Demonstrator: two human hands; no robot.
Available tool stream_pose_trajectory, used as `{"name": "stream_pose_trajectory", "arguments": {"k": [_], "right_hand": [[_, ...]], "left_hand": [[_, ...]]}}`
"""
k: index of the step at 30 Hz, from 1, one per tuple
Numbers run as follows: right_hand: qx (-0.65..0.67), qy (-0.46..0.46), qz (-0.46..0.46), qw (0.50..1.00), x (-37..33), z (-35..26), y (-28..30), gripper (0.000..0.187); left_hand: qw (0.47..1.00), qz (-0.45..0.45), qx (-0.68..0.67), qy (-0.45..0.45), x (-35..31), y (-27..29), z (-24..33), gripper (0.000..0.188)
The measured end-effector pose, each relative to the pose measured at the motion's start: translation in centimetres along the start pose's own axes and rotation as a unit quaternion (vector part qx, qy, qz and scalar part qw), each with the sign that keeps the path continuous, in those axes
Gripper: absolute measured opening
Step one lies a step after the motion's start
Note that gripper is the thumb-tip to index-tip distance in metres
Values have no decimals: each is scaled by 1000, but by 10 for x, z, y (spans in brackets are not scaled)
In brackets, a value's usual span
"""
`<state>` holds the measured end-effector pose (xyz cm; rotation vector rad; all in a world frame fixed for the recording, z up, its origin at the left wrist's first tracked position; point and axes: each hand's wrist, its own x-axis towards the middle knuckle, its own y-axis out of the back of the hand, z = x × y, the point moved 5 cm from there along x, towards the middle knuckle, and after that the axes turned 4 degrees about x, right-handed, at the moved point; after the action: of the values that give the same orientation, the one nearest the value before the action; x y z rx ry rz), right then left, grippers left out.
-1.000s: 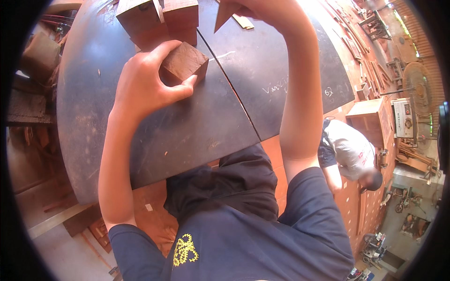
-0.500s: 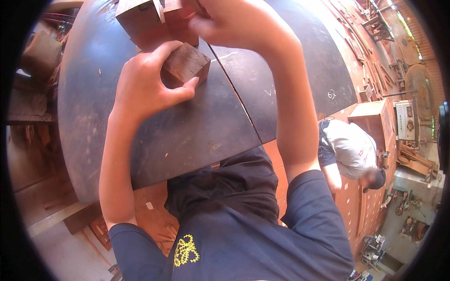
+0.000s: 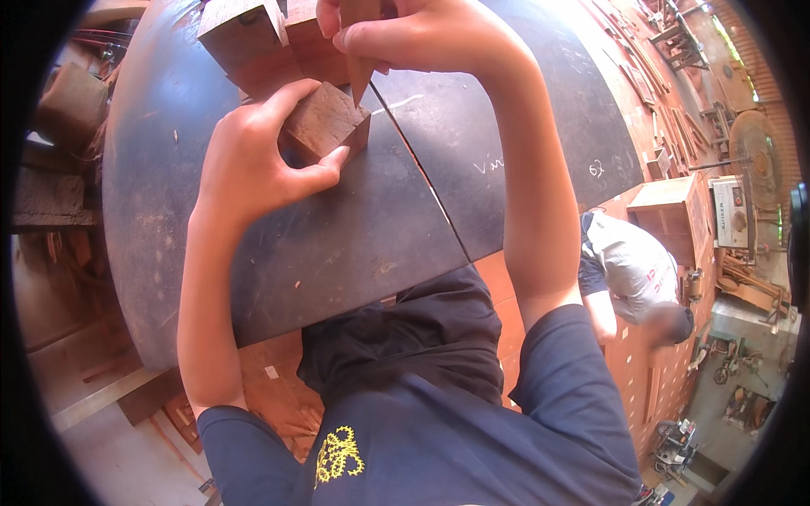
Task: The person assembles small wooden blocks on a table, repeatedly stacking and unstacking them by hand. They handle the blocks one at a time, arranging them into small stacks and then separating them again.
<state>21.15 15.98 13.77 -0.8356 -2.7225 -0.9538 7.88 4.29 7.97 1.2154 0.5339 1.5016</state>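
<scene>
Well, left hand (image 3: pixel 253 164): curled into a C around a wooden block (image 3: pixel 322 122), forefinger along its far left edge and thumb against the near right side, so the block is pinched between the two.
Block: it sits in the mouth of that C, out past the palm, its paler grained top turned up and a darker side facing right (most of its left side is lost to me behind the hand).
Right hand (image 3: pixel 405 38): above and beyond the block, thumb and fingers pressed together on a flat tapering piece (image 3: pixel 360 78); the pinch is high up, leaving the narrow end sticking out below it.
Narrow end: aimed at the block's top, by its right corner; whether it touches the wood I cannot tell.
Bigger blocks (image 3: pixel 245 42): brown, just beyond the pinched one and near the left forefinger, partly hidden by the right hand.
Tabletop (image 3: pixel 337 236): dark and scuffed, a narrow slot (image 3: pixel 422 169) slanting across it just right of the block, white scribbles (image 3: pixel 596 169) farther right.
Shirt (image 3: pixel 456 438): dark, short-sleeved, with a yellow emblem (image 3: pixel 340 455).
Off to the right: another person (image 3: pixel 633 261) in a grey top, bent over near a wooden cabinet (image 3: pixel 666 202).
</scene>
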Motion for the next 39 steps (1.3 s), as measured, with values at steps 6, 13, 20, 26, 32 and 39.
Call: {"name": "stream_pose_trajectory", "arguments": {"k": [6, 13, 20, 26, 32, 39], "right_hand": [[-134, 24, 40, 990, -12, -22, -4, 17], [-114, 53, -8, 992, 3, -13, -9, 12], [17, 67, 74, 995, -3, -13, 13, 11], [-3, 155, 96, 983, -6, -26, -1, 15], [32, 129, 88, 987, 6, -13, -14, 15], [21, 116, 86, 989, 7, -6, -17, 12]], "left_hand": [[1000, -5, 1, -3, 2, 0, 1, 62], [1000, 9, -3, 2, 2, 1, -3, 62], [998, -25, -47, 23, 1, 3, -3, 58], [983, 1, -153, 105, 1, 0, -31, 51], [978, 38, -178, 97, -1, -1, -35, 44], [982, 15, -164, 96, 1, 0, -33, 43]]}}
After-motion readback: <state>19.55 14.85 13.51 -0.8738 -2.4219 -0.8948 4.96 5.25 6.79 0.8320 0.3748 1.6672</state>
